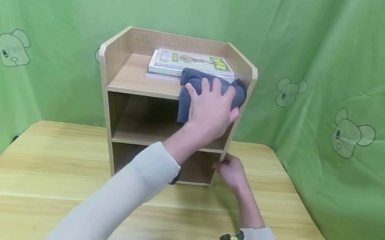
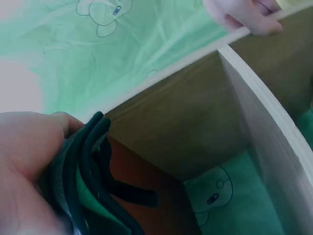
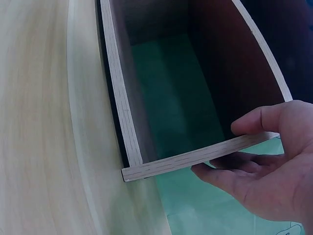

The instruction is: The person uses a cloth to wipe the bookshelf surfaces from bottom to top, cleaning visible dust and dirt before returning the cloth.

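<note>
My left hand (image 1: 211, 106) lies over a dark blue-grey cloth (image 1: 184, 106), its fingers spread and pressing on it. The bunched cloth sits at the right front of the wooden shelf unit's (image 1: 144, 92) top board and hangs over the front edge. Seen from the left wrist, folds of the cloth (image 2: 93, 181) droop below the palm, in front of the middle compartment. Lower down, my right hand (image 1: 233, 172) grips the front edge of the right side panel. The right wrist view shows the thumb inside the panel (image 3: 195, 159) and the fingers outside.
A small stack of books (image 1: 190, 63) lies on the top board, just behind the cloth. The shelf unit stands on a light wooden table (image 1: 54, 182). Green curtains (image 1: 196, 3) with bear-head drawings hang behind and at both sides.
</note>
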Tool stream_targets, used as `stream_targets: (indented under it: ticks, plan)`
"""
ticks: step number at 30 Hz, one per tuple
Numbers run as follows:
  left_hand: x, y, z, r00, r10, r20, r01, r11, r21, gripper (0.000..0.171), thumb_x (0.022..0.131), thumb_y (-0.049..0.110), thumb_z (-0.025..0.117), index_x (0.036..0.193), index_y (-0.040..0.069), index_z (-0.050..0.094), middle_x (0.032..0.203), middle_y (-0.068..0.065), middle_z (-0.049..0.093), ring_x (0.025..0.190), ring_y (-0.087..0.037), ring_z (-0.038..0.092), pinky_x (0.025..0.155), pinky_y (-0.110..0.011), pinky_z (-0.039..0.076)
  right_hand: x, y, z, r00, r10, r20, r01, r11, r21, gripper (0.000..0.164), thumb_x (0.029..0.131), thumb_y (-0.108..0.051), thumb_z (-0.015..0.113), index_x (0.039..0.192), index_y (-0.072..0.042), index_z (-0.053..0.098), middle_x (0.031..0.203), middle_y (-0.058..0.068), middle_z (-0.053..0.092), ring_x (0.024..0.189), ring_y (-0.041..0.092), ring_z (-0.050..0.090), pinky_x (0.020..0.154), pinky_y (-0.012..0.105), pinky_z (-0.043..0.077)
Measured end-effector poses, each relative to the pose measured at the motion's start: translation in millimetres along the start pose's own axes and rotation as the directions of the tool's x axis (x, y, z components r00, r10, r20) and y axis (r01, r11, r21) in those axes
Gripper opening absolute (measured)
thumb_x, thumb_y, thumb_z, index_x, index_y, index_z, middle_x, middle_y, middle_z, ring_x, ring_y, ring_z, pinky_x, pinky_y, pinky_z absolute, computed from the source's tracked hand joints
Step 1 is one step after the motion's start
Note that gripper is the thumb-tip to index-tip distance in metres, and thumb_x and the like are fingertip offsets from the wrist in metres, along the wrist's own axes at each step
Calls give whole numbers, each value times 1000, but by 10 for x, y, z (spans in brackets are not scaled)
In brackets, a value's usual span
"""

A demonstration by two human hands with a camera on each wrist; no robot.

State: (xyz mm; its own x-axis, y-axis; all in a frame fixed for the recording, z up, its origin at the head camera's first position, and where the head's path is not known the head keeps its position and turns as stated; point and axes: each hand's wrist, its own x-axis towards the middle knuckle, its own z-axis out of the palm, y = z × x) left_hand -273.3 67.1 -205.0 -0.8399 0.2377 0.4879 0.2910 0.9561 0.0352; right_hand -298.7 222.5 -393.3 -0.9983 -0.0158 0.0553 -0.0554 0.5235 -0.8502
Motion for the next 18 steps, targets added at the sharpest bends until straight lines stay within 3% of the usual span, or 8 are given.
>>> stream_targets:
  ticks: [9,14,18]
  plan:
    - [-93,-245,-17,997,61,-37,-60,998,21,50,101,56,49,140,25,52,139,-10,53,131,-34,45,107,-66,34,15,4,6,1000,10,13,-9,1000,-10,42,91,-13,60,130,3,62,69,1,46,63,16,43,58,31,43]
    - [-137,-436,-62,995,76,-60,-76,997,12,51,101,55,50,141,24,51,134,-10,57,127,-34,50,105,-64,37,24,7,-6,1000,7,5,-7,999,-43,48,91,-17,61,134,4,59,94,14,65,79,22,55,68,30,49]
    - [-159,-583,-90,995,75,-67,-75,997,-5,51,101,54,51,141,24,52,131,-10,59,124,-34,53,105,-64,37,25,6,-12,1000,7,5,-7,999,-53,51,91,-18,62,136,6,57,112,21,69,91,25,60,74,30,51]
